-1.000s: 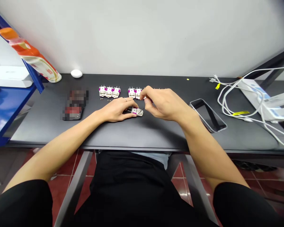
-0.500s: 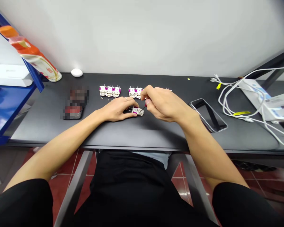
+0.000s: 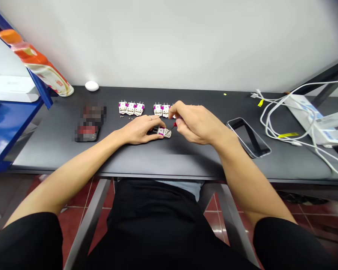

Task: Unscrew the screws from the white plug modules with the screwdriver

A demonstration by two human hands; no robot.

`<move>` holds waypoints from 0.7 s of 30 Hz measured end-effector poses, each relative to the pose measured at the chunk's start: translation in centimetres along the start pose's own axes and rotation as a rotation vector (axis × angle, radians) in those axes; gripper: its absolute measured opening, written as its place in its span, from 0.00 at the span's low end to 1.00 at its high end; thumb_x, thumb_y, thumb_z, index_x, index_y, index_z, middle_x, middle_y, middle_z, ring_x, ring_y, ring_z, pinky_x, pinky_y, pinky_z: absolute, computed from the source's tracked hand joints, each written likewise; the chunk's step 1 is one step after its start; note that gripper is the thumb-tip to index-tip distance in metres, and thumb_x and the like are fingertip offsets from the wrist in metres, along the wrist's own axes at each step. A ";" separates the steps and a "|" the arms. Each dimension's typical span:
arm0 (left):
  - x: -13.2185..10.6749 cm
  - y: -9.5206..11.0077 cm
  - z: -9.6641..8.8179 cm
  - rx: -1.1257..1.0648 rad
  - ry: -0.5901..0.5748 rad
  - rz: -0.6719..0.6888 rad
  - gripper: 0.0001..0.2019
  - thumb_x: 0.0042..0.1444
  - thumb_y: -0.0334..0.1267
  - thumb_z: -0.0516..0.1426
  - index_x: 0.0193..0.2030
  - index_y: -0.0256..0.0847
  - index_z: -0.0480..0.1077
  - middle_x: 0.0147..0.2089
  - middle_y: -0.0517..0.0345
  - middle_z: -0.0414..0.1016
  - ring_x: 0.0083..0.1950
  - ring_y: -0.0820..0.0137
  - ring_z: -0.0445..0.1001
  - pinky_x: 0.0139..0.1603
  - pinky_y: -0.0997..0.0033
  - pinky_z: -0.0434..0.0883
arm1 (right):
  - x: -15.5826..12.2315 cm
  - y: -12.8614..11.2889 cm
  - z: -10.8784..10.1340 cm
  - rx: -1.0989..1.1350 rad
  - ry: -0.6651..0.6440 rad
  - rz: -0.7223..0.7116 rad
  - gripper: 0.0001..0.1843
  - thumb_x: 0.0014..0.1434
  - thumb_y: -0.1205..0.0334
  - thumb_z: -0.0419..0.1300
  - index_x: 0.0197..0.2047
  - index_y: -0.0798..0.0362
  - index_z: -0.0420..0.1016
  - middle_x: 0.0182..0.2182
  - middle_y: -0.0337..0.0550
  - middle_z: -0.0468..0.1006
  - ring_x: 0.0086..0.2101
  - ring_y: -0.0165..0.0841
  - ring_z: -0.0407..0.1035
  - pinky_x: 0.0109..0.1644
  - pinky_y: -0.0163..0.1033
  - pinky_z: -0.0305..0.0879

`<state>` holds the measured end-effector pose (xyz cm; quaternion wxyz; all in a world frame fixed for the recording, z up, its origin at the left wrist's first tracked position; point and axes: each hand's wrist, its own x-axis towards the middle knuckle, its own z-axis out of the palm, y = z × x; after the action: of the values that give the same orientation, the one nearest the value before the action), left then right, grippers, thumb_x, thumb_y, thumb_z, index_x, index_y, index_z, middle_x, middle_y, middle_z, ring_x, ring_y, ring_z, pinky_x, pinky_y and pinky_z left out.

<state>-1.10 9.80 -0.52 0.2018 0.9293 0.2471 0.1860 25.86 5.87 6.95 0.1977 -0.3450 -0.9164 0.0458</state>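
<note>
My left hand [image 3: 143, 129] grips a small white-and-purple plug part [image 3: 163, 132] with metal pins, keeping it down on the black tabletop between thumb and fingers. My right hand [image 3: 193, 123] is closed around the red handle of a screwdriver [image 3: 173, 126]. Its thin shaft slants down to the left, and the tip meets the right end of the part. Behind my hands stand similar white-and-purple plug parts, one group [image 3: 131, 108] on the left and another group [image 3: 161, 110] partly hidden by my right hand. Tiny screws [image 3: 121, 116] lie in front of the left group.
A phone [image 3: 249, 137] lies right of my right arm, beside tangled white cables [image 3: 281, 116] and a white box [image 3: 307, 116]. At the left are a dark pixelated object [image 3: 90, 123], a white oval object [image 3: 91, 86] and an orange-and-white bottle [image 3: 42, 65]. A wall borders the table's back.
My right hand has shifted and turned slightly on the screwdriver, showing a bit more of the red handle. The left hand and the plug part stay in place.
</note>
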 end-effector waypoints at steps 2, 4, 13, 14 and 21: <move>0.0 0.0 0.0 -0.005 -0.007 -0.001 0.19 0.78 0.55 0.60 0.60 0.43 0.78 0.53 0.48 0.83 0.45 0.62 0.79 0.47 0.64 0.71 | 0.0 0.0 0.0 0.005 0.010 -0.039 0.16 0.67 0.67 0.51 0.55 0.48 0.71 0.40 0.45 0.85 0.35 0.41 0.74 0.40 0.42 0.62; 0.0 -0.1 0.1 -0.008 -0.004 0.005 0.20 0.78 0.56 0.60 0.60 0.42 0.78 0.54 0.48 0.83 0.44 0.62 0.78 0.48 0.63 0.71 | 0.1 0.0 0.0 -0.019 0.012 -0.040 0.11 0.71 0.64 0.52 0.53 0.48 0.71 0.40 0.46 0.84 0.35 0.41 0.74 0.41 0.43 0.62; -0.1 -0.2 0.1 -0.016 0.000 0.008 0.19 0.78 0.55 0.60 0.61 0.43 0.77 0.57 0.46 0.84 0.45 0.62 0.79 0.48 0.64 0.71 | 0.0 0.4 0.4 -0.012 0.063 -0.084 0.14 0.70 0.68 0.49 0.53 0.50 0.73 0.41 0.47 0.84 0.35 0.41 0.73 0.44 0.44 0.66; -0.1 -0.2 0.1 -0.022 -0.003 0.009 0.19 0.78 0.55 0.60 0.62 0.43 0.77 0.58 0.46 0.84 0.46 0.62 0.79 0.48 0.65 0.72 | 0.0 0.4 0.4 -0.022 0.060 -0.089 0.14 0.70 0.68 0.50 0.53 0.50 0.73 0.42 0.48 0.84 0.35 0.41 0.73 0.45 0.45 0.67; -0.1 -0.3 0.3 -0.001 0.005 0.024 0.19 0.79 0.55 0.60 0.63 0.42 0.77 0.56 0.47 0.84 0.43 0.63 0.78 0.47 0.64 0.71 | 0.0 0.3 0.2 -0.137 -0.002 0.046 0.14 0.78 0.61 0.48 0.53 0.50 0.75 0.32 0.44 0.81 0.32 0.43 0.70 0.40 0.44 0.60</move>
<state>-1.20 9.92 -0.93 0.1994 0.9316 0.2365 0.1910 26.00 6.11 6.64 0.1717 -0.3787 -0.9094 -0.0122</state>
